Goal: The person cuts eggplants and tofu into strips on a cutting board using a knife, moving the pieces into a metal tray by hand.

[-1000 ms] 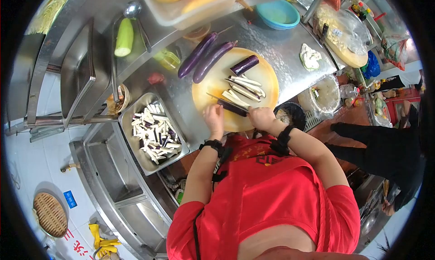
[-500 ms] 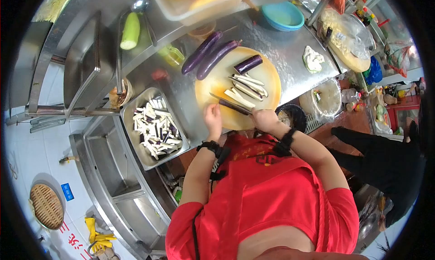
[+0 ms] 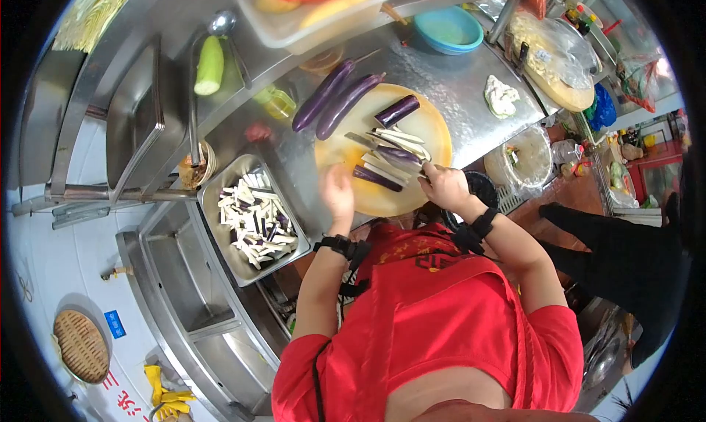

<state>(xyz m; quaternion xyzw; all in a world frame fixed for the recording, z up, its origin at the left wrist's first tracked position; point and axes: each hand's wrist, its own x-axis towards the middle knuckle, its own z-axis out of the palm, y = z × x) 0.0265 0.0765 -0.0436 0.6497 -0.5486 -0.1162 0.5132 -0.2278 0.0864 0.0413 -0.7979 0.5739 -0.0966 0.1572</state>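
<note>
A round cutting board [image 3: 437,120] carries eggplant strips [image 3: 401,136], a short eggplant chunk [image 3: 397,111] and a cut eggplant piece [image 3: 377,178] with purple skin up. My right hand [image 3: 446,187], at the board's right edge, is closed around the handle of a knife [image 3: 359,139]. The knife's blade reaches left across the strips, with a purple-skinned slice [image 3: 398,155] along it. Over the board's left edge is my left hand [image 3: 337,192], slightly blurred, fingers extended and holding nothing visible. Two whole eggplants [image 3: 346,105] lie at the board's upper left.
Left of the board, a steel tray [image 3: 300,247] holds many cut eggplant strips. A blue basin [image 3: 448,30] and a white cloth [image 3: 501,97] sit on the steel counter. Sinks [image 3: 184,275] are at left. Another person's dark-clothed legs [image 3: 618,256] show at right.
The knife has moved up and right, away from the nearest eggplant piece, with my right hand. My left hand has come off that piece and shifted slightly left.
</note>
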